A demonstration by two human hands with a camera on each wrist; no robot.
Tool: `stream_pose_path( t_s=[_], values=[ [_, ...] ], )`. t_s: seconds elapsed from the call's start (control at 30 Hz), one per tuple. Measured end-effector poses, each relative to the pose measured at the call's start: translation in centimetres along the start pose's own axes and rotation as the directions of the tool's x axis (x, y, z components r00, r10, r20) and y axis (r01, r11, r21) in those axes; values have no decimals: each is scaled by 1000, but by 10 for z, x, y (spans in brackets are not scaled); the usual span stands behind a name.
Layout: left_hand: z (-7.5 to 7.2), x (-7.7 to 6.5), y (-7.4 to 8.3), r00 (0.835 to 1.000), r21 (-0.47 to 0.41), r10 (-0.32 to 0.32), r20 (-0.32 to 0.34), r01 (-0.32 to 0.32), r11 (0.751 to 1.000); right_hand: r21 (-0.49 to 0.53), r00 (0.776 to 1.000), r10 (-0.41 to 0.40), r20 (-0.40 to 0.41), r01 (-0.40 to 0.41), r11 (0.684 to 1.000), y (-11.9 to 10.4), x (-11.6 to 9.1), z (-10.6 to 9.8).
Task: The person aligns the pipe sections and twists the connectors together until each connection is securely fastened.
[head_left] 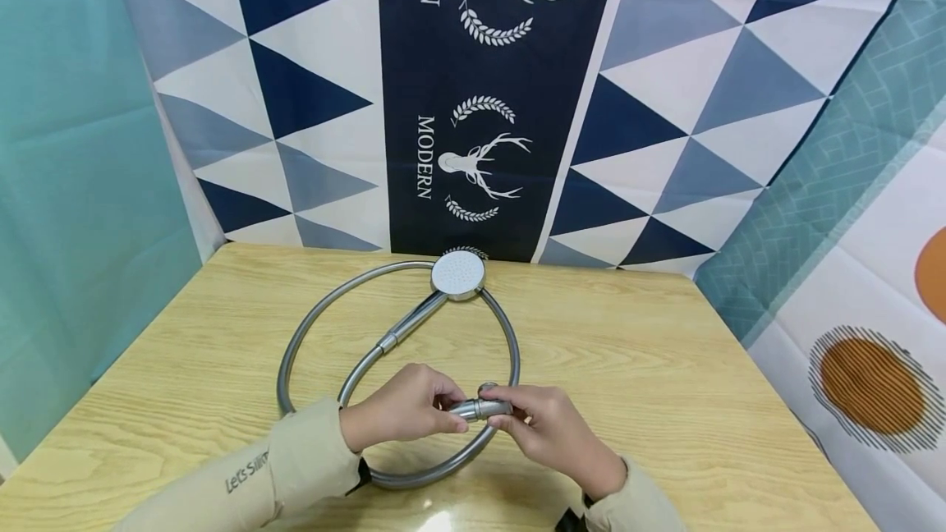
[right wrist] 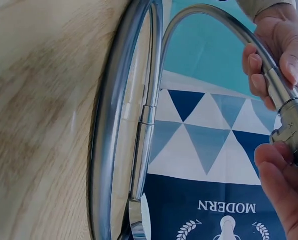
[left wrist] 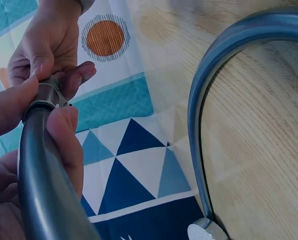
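Note:
My left hand [head_left: 406,405] grips the chrome end nut [right wrist: 280,89] of a grey shower hose [head_left: 284,360] between thumb and fingers. With thumb and fingertips, my right hand [head_left: 547,429] pinches a short chrome fitting [right wrist: 290,131] that has a round knob on its side. Nut and fitting meet end to end in line, a thin ring at their joint, held above the table. The hose loops across the table to a hand shower [head_left: 414,323], whose round head [head_left: 458,274] faces up near the back edge. Fingers partly hide the fitting's far end.
The wooden table [head_left: 628,351] reaches back to a wall cloth [head_left: 480,64] with triangles and deer prints. A teal cloth [head_left: 81,162] hangs at the left, and a cloth with orange circles [head_left: 872,384] at the right. The hose loop lies around and beneath both hands.

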State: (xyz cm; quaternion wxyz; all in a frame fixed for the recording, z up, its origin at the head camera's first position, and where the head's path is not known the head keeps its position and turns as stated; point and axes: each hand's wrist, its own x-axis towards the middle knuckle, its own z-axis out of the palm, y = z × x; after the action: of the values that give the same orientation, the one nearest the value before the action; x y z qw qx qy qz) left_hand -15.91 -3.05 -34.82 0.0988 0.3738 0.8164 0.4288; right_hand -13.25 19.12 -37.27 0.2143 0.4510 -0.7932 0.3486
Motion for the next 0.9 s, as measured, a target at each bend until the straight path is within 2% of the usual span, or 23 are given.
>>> stream_pose_path(
  t_s=[0.1, 0.23, 0.3, 0.33, 0.4, 0.5, 0.57, 0.63, 0.7, 0.73, 0.8, 0.9],
  values=[
    [1, 2, -1, 1000, 10, 7, 4, -8, 1000, 14, 998, 54, 25, -54, 998, -1, 0, -1],
    [4, 4, -3, 999, -27, -1, 33, 2, 1000, 33, 990, 123, 67, -126, 991, -1, 0, -4],
    [6, 5, -5, 999, -37, -6, 37, 8, 999, 64, 975, 201, 93, -208, 976, -1, 0, -7],
    [7, 6, -5, 999, -38, -13, 37, 14, 999, 88, 961, 255, 112, -265, 960, -2, 1, -9],
    [10, 9, -6, 999, -30, -19, 35, 20, 999, 150, 911, 381, 154, -403, 903, -3, 2, -13],
    [15, 16, -7, 998, -26, -37, 47, 38, 999, 251, 790, 569, 227, -612, 750, -3, 4, -18],
    [18, 21, -7, 997, -24, -46, 59, 47, 999, 304, 715, 646, 268, -699, 647, -1, 4, -22],
    [21, 25, -7, 996, -35, -59, 73, 61, 998, 338, 660, 687, 303, -748, 570, 2, 3, -25],
    [24, 29, -9, 994, -48, -66, 89, 71, 996, 358, 638, 696, 330, -767, 533, 6, 1, -28],
    [25, 30, -9, 992, -51, -68, 102, 73, 996, 363, 633, 696, 339, -771, 524, 7, 0, -30],
    [25, 31, -11, 986, -56, -75, 151, 85, 995, 365, 629, 694, 351, -774, 517, 10, -3, -31],
    [23, 27, -14, 967, -10, -106, 233, 112, 994, 367, 627, 690, 362, -776, 512, 15, -8, -33]
  ],
)
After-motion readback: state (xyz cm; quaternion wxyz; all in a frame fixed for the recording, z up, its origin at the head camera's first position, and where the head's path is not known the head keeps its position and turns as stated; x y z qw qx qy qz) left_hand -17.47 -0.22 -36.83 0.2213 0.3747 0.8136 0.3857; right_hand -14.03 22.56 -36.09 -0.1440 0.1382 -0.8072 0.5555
